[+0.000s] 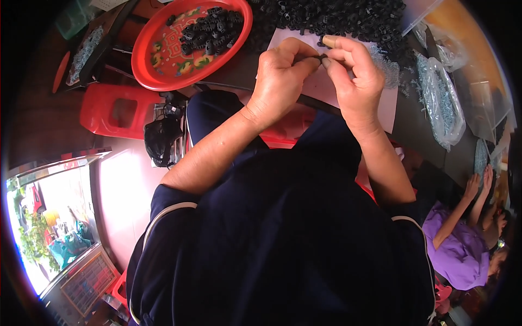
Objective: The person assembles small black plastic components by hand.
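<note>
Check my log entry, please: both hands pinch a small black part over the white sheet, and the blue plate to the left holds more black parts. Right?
Not quite: the plate is red, not blue. The head view shows it left of the hands, holding black parts. The rest stands: the left hand and right hand pinch a small black part over the white sheet.

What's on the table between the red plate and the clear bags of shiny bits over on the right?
In the head view, a big heap of small black parts lies between the red plate and the bags; nearer, both hands pinch one part over white paper.
</note>
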A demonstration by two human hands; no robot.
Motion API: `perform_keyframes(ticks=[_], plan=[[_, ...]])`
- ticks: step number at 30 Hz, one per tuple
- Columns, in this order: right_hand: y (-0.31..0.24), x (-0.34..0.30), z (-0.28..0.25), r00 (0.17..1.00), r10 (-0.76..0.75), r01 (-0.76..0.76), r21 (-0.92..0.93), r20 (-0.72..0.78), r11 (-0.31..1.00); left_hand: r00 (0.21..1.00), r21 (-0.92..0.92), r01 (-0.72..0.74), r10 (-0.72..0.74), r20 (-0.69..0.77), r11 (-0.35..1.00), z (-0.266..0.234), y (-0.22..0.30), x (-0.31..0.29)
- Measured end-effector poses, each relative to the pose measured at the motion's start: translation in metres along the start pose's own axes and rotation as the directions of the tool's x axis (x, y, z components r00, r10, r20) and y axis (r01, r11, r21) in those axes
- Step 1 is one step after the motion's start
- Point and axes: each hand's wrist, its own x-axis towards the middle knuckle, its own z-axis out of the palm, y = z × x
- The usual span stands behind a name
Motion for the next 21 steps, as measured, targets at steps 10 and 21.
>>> perform_keyframes(ticks=[10, 21], plan=[[-0.001, -0.012, -0.007, 0.996, -0.041, 0.061, -0.29, 0.073, 0.955, 0.998, -0.173, 0.058, -0.057, 0.011, 0.983, -0.002, 0.006, -0.004], [0.002, -0.018, 0.0, 0.92, -0.347, 0.389, -0.508, 0.18, 0.769, 0.998, -0.168, -0.066, 0.062, -0.027, 0.984, 0.001, -0.005, -0.003]])
